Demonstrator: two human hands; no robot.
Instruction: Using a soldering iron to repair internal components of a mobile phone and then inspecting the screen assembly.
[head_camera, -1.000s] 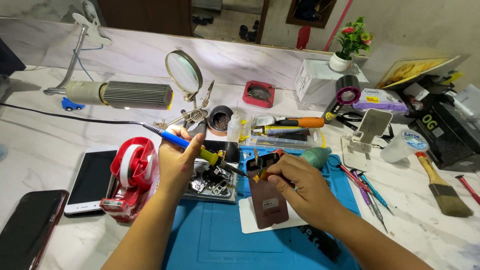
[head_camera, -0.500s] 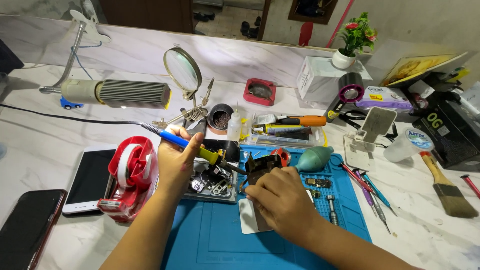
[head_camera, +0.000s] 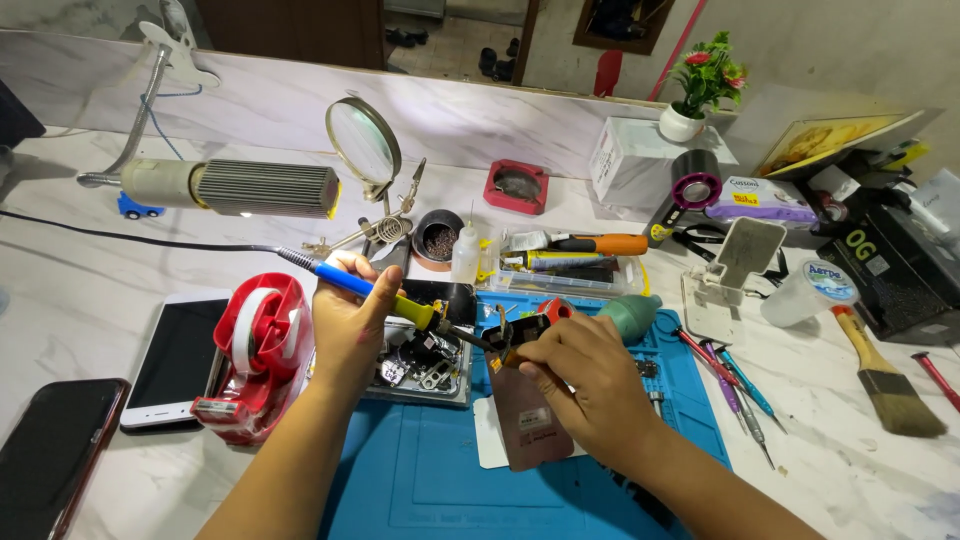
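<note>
The counter (head_camera: 90, 290) is crowded, and that is my biggest worry — the iron's cord (head_camera: 130, 236) trails across it past the lamp (head_camera: 235, 187), so a snag there could jerk the hot tip off its mark. The blue mat (head_camera: 430, 480) carries the work; anything that slips off it lands on bare marble.

My left hand (head_camera: 345, 325) is closed around the iron (head_camera: 385, 296), gripping the blue and yellow handle, tip angled down to the right toward the board. My right hand (head_camera: 590, 385) is curled over the small dark board (head_camera: 527, 415), fingers pinching its upper end, which sits on white paper at the middle of the mat. What exactly the fingertips clamp I cannot tell.

The risk, as I judge it: my right fingers are very near the tip — a slight wobble burns them, or bridges contacts. The tape dispenser (head_camera: 255, 350) just beside my left wrist could knock my elbow. The tray of loose parts (head_camera: 425, 365) lies under the iron; a drip of solder could foul those bits.
</note>
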